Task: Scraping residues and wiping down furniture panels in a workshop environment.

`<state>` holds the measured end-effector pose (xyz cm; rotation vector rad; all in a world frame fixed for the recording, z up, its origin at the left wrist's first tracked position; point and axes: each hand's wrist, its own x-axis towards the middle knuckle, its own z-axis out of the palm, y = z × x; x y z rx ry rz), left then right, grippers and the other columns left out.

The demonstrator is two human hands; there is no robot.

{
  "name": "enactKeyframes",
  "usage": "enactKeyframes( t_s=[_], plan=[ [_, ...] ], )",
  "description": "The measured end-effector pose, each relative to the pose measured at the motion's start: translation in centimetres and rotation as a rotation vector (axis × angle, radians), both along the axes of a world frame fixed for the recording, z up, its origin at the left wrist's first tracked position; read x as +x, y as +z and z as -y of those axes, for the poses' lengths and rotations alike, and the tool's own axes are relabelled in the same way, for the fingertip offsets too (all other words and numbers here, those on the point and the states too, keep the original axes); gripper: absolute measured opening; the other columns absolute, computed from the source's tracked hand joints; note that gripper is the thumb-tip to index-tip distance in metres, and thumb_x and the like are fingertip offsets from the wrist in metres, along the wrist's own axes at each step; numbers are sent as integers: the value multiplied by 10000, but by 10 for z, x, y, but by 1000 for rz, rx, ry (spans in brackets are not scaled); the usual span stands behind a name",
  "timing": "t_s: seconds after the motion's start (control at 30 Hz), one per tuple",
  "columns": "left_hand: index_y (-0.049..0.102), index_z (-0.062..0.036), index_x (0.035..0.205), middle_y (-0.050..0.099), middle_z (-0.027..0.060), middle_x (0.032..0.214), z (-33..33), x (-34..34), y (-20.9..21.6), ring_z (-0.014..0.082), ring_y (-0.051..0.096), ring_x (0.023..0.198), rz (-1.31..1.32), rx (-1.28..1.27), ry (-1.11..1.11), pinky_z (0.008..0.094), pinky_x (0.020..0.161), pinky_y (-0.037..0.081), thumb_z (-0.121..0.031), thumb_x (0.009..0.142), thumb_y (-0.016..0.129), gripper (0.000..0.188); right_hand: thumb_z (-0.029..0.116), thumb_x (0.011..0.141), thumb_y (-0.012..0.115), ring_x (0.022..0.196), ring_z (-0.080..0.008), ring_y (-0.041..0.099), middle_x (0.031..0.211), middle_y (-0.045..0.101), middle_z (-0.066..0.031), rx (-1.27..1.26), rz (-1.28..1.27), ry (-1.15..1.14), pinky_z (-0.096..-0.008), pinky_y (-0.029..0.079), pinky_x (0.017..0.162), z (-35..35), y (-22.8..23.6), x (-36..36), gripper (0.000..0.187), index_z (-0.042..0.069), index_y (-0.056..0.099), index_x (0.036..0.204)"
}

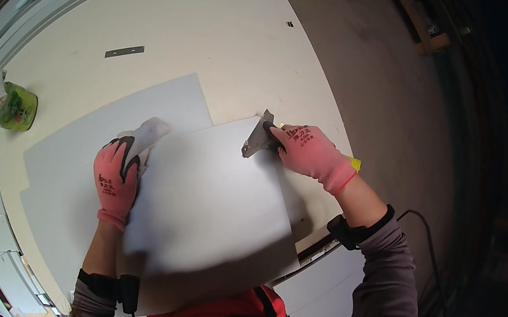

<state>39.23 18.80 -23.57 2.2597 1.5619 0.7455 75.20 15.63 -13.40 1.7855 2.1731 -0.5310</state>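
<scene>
My right hand, in a pink glove, is closed round a scraper. Its wide grey blade is at the far right corner of a white panel, and a yellow handle end shows behind the wrist. Whether the blade touches the panel I cannot tell. At the panel's left edge, my left hand, gloved alike, is closed on a white cloth that sticks out past the fingers. The white panel is tilted up close to my body. Below it, a second pale panel lies flat on the cream table.
A green tub with white cloth beside it stands at the table's left edge. Farther back lies a flat dark metal strip. A small black piece is near the far right edge. A black cable hangs by my right arm.
</scene>
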Motion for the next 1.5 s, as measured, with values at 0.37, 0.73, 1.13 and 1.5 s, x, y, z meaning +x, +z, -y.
enactKeyframes(
  t_s=[0.37, 0.73, 1.13, 1.5],
  plan=[
    [545, -2, 1137, 531, 165, 1189, 2, 14, 11, 368, 456, 1125, 67, 36, 48, 453, 981, 353, -54, 750, 582, 392, 179, 831, 466, 869, -277, 601, 949, 608, -112, -68, -116, 219, -365, 481, 751, -28, 10, 21, 427, 62, 514, 1238],
    [458, 19, 1192, 453, 198, 1258, 75, -80, 14, 432, 406, 1171, 330, 102, 29, 534, 987, 325, -89, 779, 562, 439, 184, 810, 503, 816, -281, 607, 1000, 600, -109, -212, 102, 440, -365, 487, 708, -44, 12, -135, 414, 16, 536, 1187],
    [565, -120, 1169, 493, 158, 1190, 172, -220, 83, 395, 432, 1109, -112, -308, -340, 622, 965, 279, -476, 707, 644, 589, 133, 807, 452, 801, -272, 616, 906, 615, -112, -126, 17, 669, -370, 504, 683, -50, 32, -361, 424, 49, 528, 1216],
    [524, -165, 1215, 494, 109, 1209, 179, -116, 56, 326, 436, 1136, -112, -168, -374, 553, 995, 296, -422, 789, 605, 504, 124, 776, 444, 846, -264, 614, 970, 607, -101, -138, 53, 841, -369, 507, 712, -40, 23, -385, 480, 53, 512, 1246]
  ],
)
